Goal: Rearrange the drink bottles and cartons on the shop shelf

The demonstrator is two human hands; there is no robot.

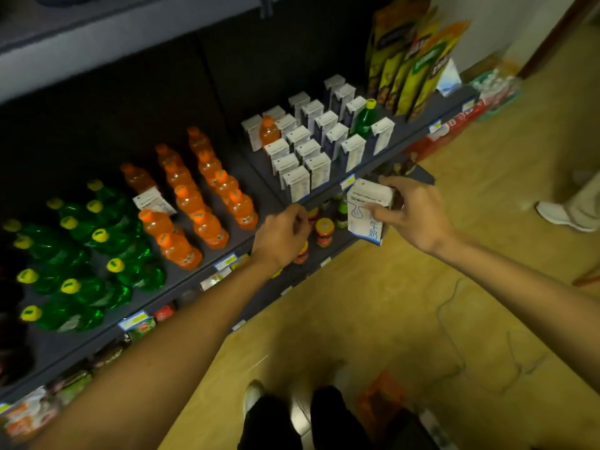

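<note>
My right hand (pixel 412 216) grips a white milk carton (pixel 365 211) with blue print, held in front of the dark shelf's (pixel 233 251) front edge. My left hand (pixel 282 235) hovers at that edge with its fingers curled, holding nothing. Green bottles (pixel 81 254) with yellow caps fill the shelf's left part. Orange bottles (pixel 201 196) stand in rows beside them, with one stray white carton (pixel 152 203) among them. Several white cartons (pixel 311 138) stand in rows at the right, with one orange bottle (pixel 268 131) and one green bottle (pixel 365 120) among them.
Tall snack bags (pixel 409 60) stand at the shelf's far right end. Small jars (pixel 324 230) sit on a lower shelf under my hands. Another person's white shoe (pixel 558 216) is on the tan floor at the right. My own legs and shoes (pixel 285 414) are below.
</note>
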